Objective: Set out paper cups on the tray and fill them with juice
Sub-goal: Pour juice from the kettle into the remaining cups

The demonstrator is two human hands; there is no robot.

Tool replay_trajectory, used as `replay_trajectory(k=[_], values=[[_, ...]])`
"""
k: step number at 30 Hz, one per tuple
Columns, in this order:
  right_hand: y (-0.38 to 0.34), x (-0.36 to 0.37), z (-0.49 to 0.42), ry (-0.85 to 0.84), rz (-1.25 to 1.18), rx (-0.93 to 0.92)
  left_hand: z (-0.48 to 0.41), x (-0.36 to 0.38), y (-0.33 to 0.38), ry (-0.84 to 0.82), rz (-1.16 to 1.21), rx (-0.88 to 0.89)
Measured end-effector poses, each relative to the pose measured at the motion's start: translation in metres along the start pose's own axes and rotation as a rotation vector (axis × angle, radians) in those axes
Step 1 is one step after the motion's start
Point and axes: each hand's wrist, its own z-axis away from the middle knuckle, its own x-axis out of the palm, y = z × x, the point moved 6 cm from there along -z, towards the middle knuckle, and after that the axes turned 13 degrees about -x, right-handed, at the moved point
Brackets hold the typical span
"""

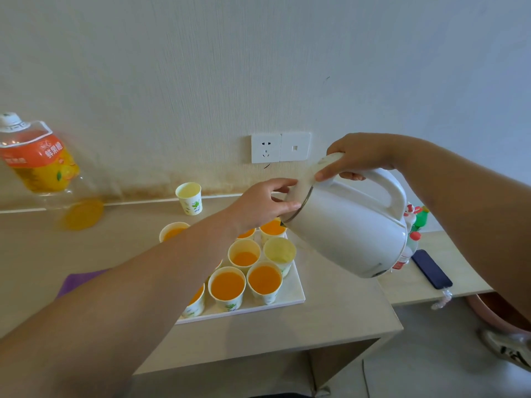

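White kettle (344, 225), right grip (359, 156) wrapped round its handle (385, 188), left grip (264, 202) pinching its lid (306, 179), seems to fill the back cup (273, 228); the empty cup (280, 251) probably comes next.

Pale, finely textured wall (201, 67) behind, evenly lit, with a white socket (265, 147) and blank plate (295, 146) side by side and brownish staining (161, 186) low down. Light wood worktop (43, 254) against it, a second wooden surface (462, 274) adjoining at right, grey floor (431, 354) below
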Motion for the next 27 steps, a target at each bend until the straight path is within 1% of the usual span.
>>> replay_trajectory(k=[6,17,27], values=[[-0.005,0.014,0.001,-0.046,-0.005,0.014,0.008,0.004,-0.011,-0.008,-0.033,-0.018],[-0.017,0.025,-0.005,-0.117,0.095,0.021,0.009,0.010,-0.028,-0.067,0.069,-0.075],[-0.021,0.029,-0.008,-0.167,0.161,0.024,0.006,0.013,-0.033,-0.075,0.085,-0.081]])
